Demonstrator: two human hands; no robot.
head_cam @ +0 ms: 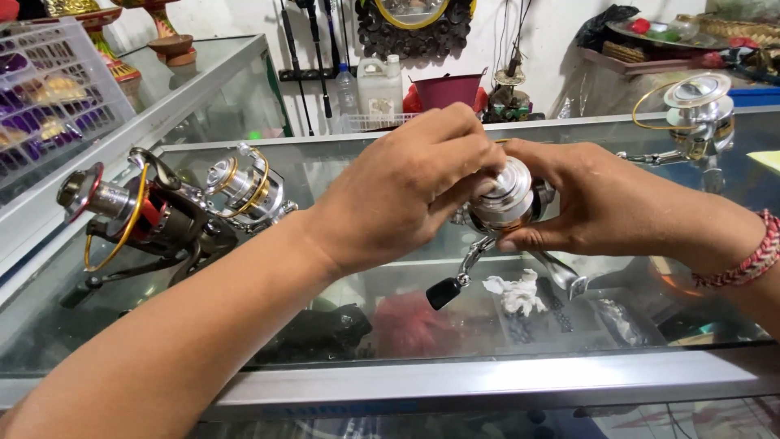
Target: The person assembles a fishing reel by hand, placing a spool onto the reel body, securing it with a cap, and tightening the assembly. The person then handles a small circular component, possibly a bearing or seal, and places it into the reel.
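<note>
Both hands' fingers (475, 175) grasp shiny silver reel (508, 203) w/ black-knobbed handle (455, 280).

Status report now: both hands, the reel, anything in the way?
Left hand and right hand both grip silver reel above glass counter. White crumpled scrap lies beneath. Two other reels apart at left.

Silver fishing reel (505, 199) between left hand (406, 183) and right hand (597, 203)
</note>
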